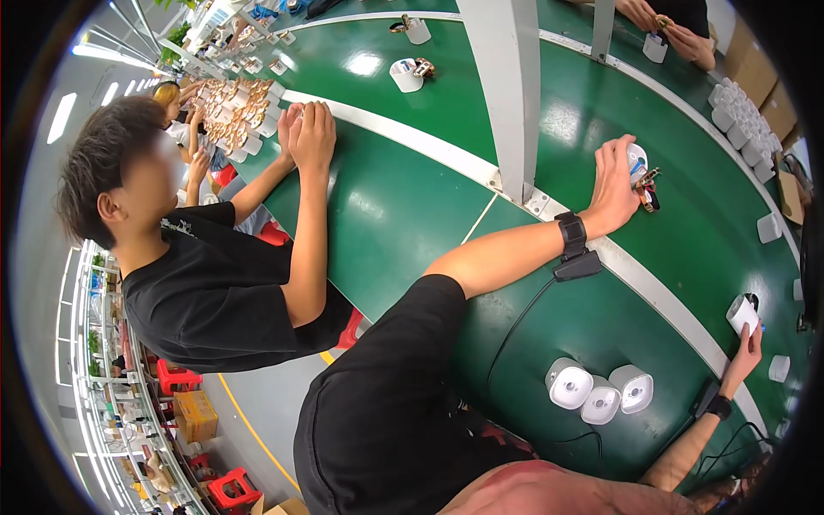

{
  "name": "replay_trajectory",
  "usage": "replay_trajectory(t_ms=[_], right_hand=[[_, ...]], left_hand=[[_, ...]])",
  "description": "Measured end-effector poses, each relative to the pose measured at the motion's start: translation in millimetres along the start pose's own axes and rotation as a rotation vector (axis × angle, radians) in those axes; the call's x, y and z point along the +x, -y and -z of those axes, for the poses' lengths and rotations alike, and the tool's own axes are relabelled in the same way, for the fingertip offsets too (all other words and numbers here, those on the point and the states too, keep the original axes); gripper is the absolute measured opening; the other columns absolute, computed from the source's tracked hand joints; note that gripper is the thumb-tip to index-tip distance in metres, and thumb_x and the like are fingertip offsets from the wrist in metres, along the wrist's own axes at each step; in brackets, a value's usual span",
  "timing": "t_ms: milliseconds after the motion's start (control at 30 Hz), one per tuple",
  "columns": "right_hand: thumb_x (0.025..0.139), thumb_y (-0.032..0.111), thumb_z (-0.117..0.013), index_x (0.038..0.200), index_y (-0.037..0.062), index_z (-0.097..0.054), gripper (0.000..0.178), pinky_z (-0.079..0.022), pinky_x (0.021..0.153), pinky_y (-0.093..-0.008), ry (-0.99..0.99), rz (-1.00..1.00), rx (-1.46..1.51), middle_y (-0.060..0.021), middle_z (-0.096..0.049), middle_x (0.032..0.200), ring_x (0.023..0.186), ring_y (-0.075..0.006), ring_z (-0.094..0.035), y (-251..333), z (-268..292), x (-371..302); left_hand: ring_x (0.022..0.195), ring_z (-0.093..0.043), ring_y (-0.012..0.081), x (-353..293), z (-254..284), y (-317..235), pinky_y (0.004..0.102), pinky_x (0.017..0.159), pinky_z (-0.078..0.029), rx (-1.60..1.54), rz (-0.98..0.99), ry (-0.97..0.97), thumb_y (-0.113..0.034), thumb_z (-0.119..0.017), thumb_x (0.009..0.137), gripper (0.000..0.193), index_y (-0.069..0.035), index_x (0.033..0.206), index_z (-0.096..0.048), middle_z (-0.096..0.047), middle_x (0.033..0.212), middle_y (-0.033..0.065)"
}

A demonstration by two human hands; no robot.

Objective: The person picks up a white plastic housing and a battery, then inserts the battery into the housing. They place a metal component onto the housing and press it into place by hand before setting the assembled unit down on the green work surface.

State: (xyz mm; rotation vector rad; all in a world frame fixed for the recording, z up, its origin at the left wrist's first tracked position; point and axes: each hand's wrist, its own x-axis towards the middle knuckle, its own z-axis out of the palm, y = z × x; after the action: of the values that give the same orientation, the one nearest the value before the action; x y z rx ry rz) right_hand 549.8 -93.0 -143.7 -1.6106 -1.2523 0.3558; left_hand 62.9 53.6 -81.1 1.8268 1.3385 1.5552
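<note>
My left hand [611, 184] is stretched far across the green bench, its fingers closed round the near side of a white plastic housing [637, 159]. Wires and small brown-and-black parts [648, 187] spill out beside that housing. My right hand [749, 343], at the right, grips another white housing [742, 314] by its lower end; a dark part [753, 300] shows at the far end of it. Both wrists wear black straps, each with a small black box. Three white housings [601, 402] stand close together on the bench between my arms.
A white metal post [506, 94] rises from the bench's pale strip. Beside me on the left sits a co-worker [215, 257], hands together. More wired housings [407, 75] stand farther along. White housings [747, 124] are stacked at the far right. A black cable [506, 330] crosses the bench.
</note>
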Motion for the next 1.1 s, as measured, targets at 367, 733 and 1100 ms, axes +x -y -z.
replay_trajectory(t_ms=[367,733,1100], right_hand=[[0.096,0.02,-0.064,0.134,-0.008,-0.054,0.048,-0.039,0.104,-0.0299,-0.037,-0.037,0.059,-0.0114,-0.061,0.129,0.114,-0.0158,-0.055,24,-12,-3],[0.097,0.023,-0.06,0.119,0.0009,-0.065,0.032,-0.053,0.088,-0.0312,0.462,-0.331,0.509,-0.0057,-0.068,0.11,0.1,-0.0151,-0.065,205,-125,-66],[0.089,0.014,-0.066,0.11,0.0037,-0.068,0.024,-0.053,0.075,-0.032,-0.106,-0.008,-0.35,-0.0064,-0.071,0.102,0.083,-0.0207,-0.066,166,-75,-41]], left_hand=[[0.13,-0.028,0.0494,-12,26,-23,0.0568,0.109,-0.026,0.31,-0.178,-0.042,0.012,-0.068,0.064,0.086,-0.008,0.14,-0.034,-0.027,0.142,0.0266],[0.13,-0.04,0.0417,-36,10,-85,0.0459,0.108,-0.038,-0.348,-0.302,0.656,-0.018,-0.093,0.055,0.11,-0.008,0.145,-0.031,-0.034,0.144,0.0231],[0.103,-0.064,0.0286,-51,-12,-72,0.0392,0.088,-0.053,-0.163,-0.152,0.708,-0.01,-0.083,0.07,0.057,-0.006,0.118,-0.054,-0.062,0.113,0.0169]])
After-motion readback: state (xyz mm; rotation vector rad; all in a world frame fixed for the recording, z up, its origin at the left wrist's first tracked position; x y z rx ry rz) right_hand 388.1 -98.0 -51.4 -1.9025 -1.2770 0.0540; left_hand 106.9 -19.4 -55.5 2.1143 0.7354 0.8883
